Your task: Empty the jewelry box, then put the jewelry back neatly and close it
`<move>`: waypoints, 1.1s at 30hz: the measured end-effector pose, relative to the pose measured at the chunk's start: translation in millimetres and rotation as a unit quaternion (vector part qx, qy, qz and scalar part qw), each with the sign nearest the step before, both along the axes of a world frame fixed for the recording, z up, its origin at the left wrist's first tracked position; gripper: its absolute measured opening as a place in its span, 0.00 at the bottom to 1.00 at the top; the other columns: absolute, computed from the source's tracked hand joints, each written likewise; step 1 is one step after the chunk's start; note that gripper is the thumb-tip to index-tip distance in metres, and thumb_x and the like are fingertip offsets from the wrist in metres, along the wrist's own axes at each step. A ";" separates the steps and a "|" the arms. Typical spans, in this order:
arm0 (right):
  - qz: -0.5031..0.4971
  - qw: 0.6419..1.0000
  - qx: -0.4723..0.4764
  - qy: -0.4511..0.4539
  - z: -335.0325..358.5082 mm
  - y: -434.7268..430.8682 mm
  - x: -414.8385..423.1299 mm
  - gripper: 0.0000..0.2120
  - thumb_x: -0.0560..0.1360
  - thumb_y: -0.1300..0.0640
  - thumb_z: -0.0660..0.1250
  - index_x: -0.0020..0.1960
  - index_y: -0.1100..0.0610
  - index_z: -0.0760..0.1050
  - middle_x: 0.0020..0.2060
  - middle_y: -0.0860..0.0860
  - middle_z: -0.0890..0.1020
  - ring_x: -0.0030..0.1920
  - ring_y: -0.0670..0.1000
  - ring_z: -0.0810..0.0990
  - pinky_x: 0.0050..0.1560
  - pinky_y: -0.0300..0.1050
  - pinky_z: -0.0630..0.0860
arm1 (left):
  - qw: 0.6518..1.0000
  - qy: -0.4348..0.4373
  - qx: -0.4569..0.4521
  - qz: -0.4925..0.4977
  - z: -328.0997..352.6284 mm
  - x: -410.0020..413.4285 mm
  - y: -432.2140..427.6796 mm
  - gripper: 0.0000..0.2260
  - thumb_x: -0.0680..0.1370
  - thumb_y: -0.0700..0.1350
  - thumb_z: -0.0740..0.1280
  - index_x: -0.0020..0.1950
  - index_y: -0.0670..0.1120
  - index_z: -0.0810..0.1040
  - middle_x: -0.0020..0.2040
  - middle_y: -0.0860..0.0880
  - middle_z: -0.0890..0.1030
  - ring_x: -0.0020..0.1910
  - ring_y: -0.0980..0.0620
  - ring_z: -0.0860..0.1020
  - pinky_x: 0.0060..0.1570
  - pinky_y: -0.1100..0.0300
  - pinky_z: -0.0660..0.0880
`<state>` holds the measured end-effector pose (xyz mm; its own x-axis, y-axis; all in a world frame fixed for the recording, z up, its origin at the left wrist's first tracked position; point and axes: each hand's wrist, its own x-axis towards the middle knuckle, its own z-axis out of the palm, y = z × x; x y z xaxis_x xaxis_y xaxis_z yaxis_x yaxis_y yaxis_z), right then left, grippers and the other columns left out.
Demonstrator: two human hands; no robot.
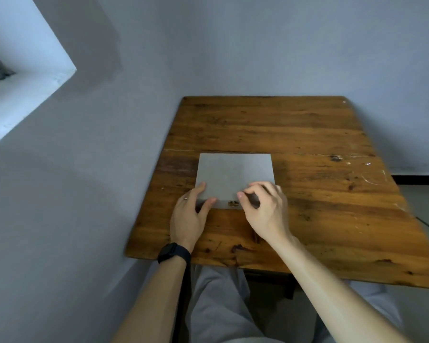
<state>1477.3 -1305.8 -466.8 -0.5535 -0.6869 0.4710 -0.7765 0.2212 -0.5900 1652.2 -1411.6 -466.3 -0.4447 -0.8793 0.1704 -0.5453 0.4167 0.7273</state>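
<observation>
- The left hand (187, 219) wears a thin, plain, silver-coloured ring (185, 199) on one finger, close to the knuckle.
- A black watch (171, 251) circles the left wrist, with a dark, rounded rectangular case on a wide matte black strap.
- The left forearm (156, 293) and the right forearm (327, 285) are bare as far as the view shows them.
- The right hand (263, 211) has a short, trimmed thumbnail.
- Light grey trousers (216, 305) show below the near edge of the desk (332, 219); they are soft cloth with loose folds, with a dark gap between the two legs.
</observation>
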 end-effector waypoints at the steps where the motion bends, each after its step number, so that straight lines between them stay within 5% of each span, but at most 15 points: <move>1: -0.007 1.000 0.018 -0.003 2.0 -1.8 1.3 0.13 0.75 0.41 0.70 0.47 0.51 0.80 0.49 0.46 0.80 0.50 0.50 0.76 0.49 0.50 0.74 | 1.000 0.000 0.002 -0.001 -0.7 0.4 -1.1 0.27 0.76 0.66 0.60 0.73 0.59 0.71 0.69 0.49 0.76 0.68 0.49 0.72 0.62 0.50 0.75; 8: 0.030 0.990 0.130 0.040 5.4 4.9 -4.1 0.22 0.71 0.36 0.72 0.60 0.45 0.76 0.60 0.47 0.74 0.59 0.53 0.72 0.57 0.51 0.69 | 1.000 0.000 0.008 0.004 -2.5 -1.2 -2.6 0.25 0.76 0.65 0.62 0.72 0.59 0.72 0.67 0.47 0.77 0.65 0.48 0.74 0.59 0.53 0.75; 13: 0.029 0.986 0.132 0.097 -1.0 11.3 -0.5 0.25 0.73 0.36 0.70 0.64 0.47 0.76 0.62 0.48 0.74 0.58 0.52 0.71 0.55 0.51 0.71 | 1.000 -0.010 0.006 0.004 -0.7 -1.2 -1.4 0.26 0.76 0.65 0.62 0.73 0.59 0.71 0.67 0.47 0.77 0.66 0.48 0.73 0.59 0.53 0.75; 19: 0.011 0.979 0.127 0.157 -9.7 9.6 1.2 0.19 0.75 0.39 0.69 0.62 0.48 0.77 0.60 0.50 0.76 0.57 0.55 0.73 0.53 0.53 0.71 | 0.988 -0.090 -0.123 0.004 0.6 -11.3 -2.8 0.24 0.79 0.63 0.60 0.71 0.53 0.71 0.79 0.47 0.62 0.76 0.46 0.62 0.73 0.46 0.63; 25: 0.043 0.980 0.156 0.115 -1.9 12.9 -1.9 0.20 0.73 0.43 0.71 0.63 0.45 0.75 0.62 0.48 0.74 0.61 0.53 0.72 0.57 0.53 0.71 | 0.955 -0.219 -0.178 -0.093 34.3 -78.8 -19.2 0.28 0.84 0.59 0.50 0.82 0.51 0.53 0.83 0.50 0.50 0.81 0.51 0.47 0.78 0.45 0.44; 33: 0.137 0.977 0.160 0.017 17.6 20.1 -23.9 0.18 0.76 0.50 0.68 0.66 0.46 0.76 0.64 0.40 0.74 0.63 0.45 0.70 0.65 0.47 0.70 | 0.938 -0.313 -0.110 -0.098 31.2 -94.1 -19.6 0.27 0.85 0.59 0.43 0.82 0.54 0.44 0.83 0.52 0.45 0.81 0.52 0.42 0.79 0.45 0.41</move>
